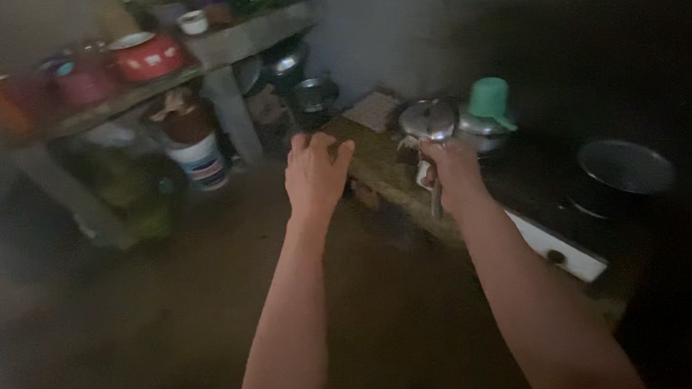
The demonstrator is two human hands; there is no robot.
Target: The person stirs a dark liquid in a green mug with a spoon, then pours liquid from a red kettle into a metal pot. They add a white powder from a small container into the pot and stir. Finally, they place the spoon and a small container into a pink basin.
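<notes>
The right hand (455, 170) holds a shiny round steel ladle or small pan with a long handle (429, 120). Its fingers are pressed together around the handle, and the round metal part stands just above the fist, so the long axis of this thing runs almost upright, from the fist up to the bowl. The picture is dark and blurred, so it is perhaps a lid with a handle; I cannot say for sure. It is over the near edge of the low brownish counter (376, 164), in front of the person.

The left hand (317, 172) is raised beside it, to the left, with the fingers curled loosely and nothing visible in its grip. It is near the metal thing but apart from it; the right hand is the one that touches it.

Behind the right hand stands one green plastic cup turned upside down on a metal pot (491, 101). To the right there is one dark round pan (624, 168) on a dark stove with a white front (557, 246). On the left, a rough shelf (217, 50) carries one red enamel pot with a white lid (148, 56) and one small white cup (193, 22). Below it stands one white plastic bucket (200, 159).
</notes>
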